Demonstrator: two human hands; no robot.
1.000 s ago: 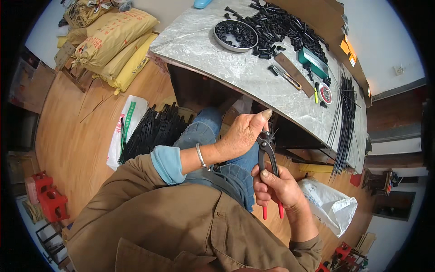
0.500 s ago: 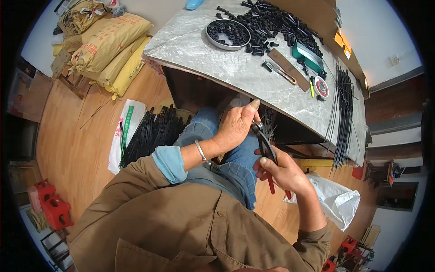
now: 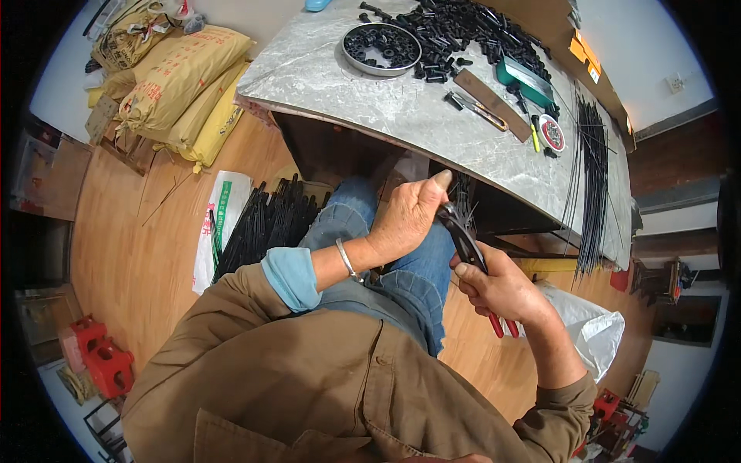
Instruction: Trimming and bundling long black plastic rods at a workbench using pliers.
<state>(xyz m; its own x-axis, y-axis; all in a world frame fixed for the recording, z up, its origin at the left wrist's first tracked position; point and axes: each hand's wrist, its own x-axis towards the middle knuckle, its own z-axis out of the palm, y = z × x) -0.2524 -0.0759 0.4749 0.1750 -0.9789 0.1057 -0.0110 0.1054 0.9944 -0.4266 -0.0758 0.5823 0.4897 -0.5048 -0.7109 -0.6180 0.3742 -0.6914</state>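
My right hand [image 3: 500,287] is closed round a pair of pliers [image 3: 464,238] with black jaws and red handle ends. The pliers' head points up and left, right beside the fingers of my left hand [image 3: 407,214]. That hand is closed, thumb uppermost, above my knees near the table's front edge. Whatever it grips is hidden by the thumb and fingers. Left of my legs lies a bundle of black rods [image 3: 272,224], partly on a white and green sack [image 3: 224,199].
On the grey marbled table [image 3: 309,77] are a round tin [image 3: 351,55] of small black parts, a heap of black bolts [image 3: 482,31], a green box [image 3: 509,71], a flat brown bar [image 3: 494,104], a small bowl [image 3: 552,133] and long black wires [image 3: 592,170]. Full yellow sacks [image 3: 181,85] are stacked at left.
My right hand has moved slightly right, and the pliers' handles have come closer together. My left hand has shifted a little to the right, still closed. The whole view has turned slightly.
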